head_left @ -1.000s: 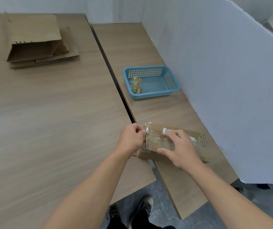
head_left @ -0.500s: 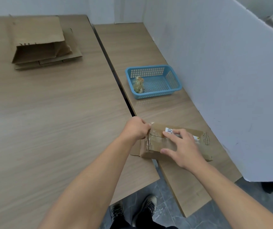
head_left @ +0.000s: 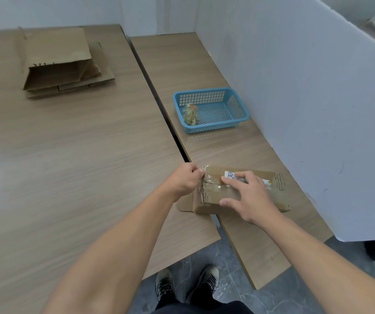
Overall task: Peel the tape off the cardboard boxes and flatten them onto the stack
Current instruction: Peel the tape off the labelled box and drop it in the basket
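Left hand (head_left: 183, 179) has fingers clamped on tape (head_left: 206, 177) at box (head_left: 213, 208) 9 o'clock end, while right hand (head_left: 250, 198), fingers apart, presses box top.

One taped cardboard box (head_left: 211, 193), one stack of flattened boxes (head_left: 68, 71), one blue basket (head_left: 240, 107) holding one crumpled wad (head_left: 189, 114), two tables (head_left: 73, 168), two shoes (head_left: 165, 284), two hands: left hand (head_left: 183, 179), right hand (head_left: 247, 198).

Bare arms, dark trousers, laced trainers

The left hand (head_left: 182, 180), right hand (head_left: 250, 200) and both forearms (head_left: 123, 245) are bare; below are dark trousers (head_left: 202, 308) and beige trainers (head_left: 165, 283) with dark laces (finer detail blurred).
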